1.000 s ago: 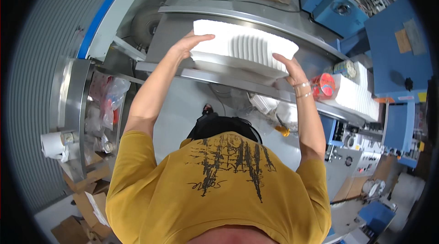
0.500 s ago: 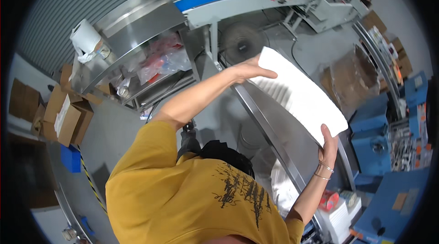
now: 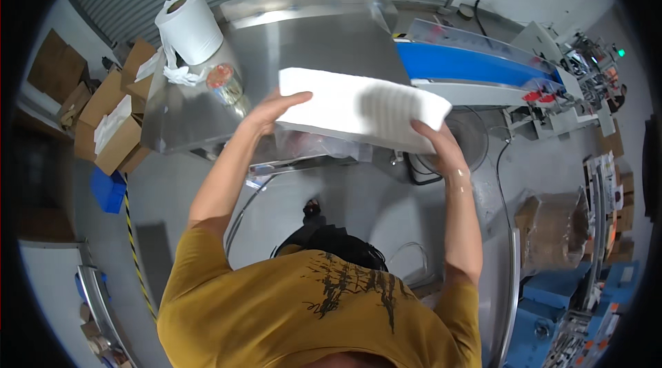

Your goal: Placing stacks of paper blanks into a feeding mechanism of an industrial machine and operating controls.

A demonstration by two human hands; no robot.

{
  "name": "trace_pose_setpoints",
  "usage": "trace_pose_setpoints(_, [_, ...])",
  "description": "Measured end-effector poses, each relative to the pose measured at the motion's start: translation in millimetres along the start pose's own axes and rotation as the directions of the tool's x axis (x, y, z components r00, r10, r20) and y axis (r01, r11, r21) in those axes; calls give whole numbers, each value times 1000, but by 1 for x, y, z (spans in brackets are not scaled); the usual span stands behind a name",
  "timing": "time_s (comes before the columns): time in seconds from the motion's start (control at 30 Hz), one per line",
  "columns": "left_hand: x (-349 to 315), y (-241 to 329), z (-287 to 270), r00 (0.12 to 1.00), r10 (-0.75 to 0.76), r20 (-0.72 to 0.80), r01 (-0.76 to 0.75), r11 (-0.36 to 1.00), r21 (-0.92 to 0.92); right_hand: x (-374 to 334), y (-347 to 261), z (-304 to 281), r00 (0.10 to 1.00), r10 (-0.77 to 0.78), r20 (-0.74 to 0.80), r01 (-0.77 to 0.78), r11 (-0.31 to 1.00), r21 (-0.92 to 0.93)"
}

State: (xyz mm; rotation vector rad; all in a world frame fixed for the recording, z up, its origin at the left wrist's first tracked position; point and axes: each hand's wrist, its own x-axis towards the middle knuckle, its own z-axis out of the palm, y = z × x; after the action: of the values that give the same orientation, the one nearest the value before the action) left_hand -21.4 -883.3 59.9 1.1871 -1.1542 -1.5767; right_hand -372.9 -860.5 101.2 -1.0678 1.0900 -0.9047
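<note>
A long white block that looks like a row of stacked paper sheets (image 3: pixel 345 103) is held level in front of me, its far right part in shadow. My left hand (image 3: pixel 274 113) grips its left end, thumb on top and fingers hidden underneath. At the right end, my right hand (image 3: pixel 443 147) holds it the same way, thumb over the upper face. The block hangs above the near edge of a stainless steel table (image 3: pixel 303 41) and covers part of it. Exactly what the block is made of, I cannot tell.
On the table's left stand a white paper roll (image 3: pixel 189 27) and a clear jar with a reddish top (image 3: pixel 224 84). A blue conveyor belt (image 3: pixel 476 65) runs off right. Open cardboard boxes (image 3: pixel 114 127) sit at left; a plastic-wrapped carton (image 3: pixel 555 230) stands at right.
My body has turned left, toward the steel table. Both hands have carried the white block from above the metal-railed surface on the right to the table's front edge.
</note>
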Motion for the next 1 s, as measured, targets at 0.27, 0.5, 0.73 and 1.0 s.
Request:
trace_pose_setpoints(0.27, [47,11,-112,913,-283,-294,344,921,183,186,7,48,943,204,263,-197,979,-53])
trace_pose_setpoints(0.5, [43,-6,-126,821,122,-558,408,558,723,197,1,52,978,115,175,-74,972,-224])
trace_pose_setpoints(0.73, [21,17,-11,622,665,-413,216,361,907,198,-10,-8,967,254,-17,-244,909,-338])
trace_pose_setpoints(1.0, [110,16,156,638,733,-238,-130,406,905,218,-12,-38,870,329,367,-348,937,-16])
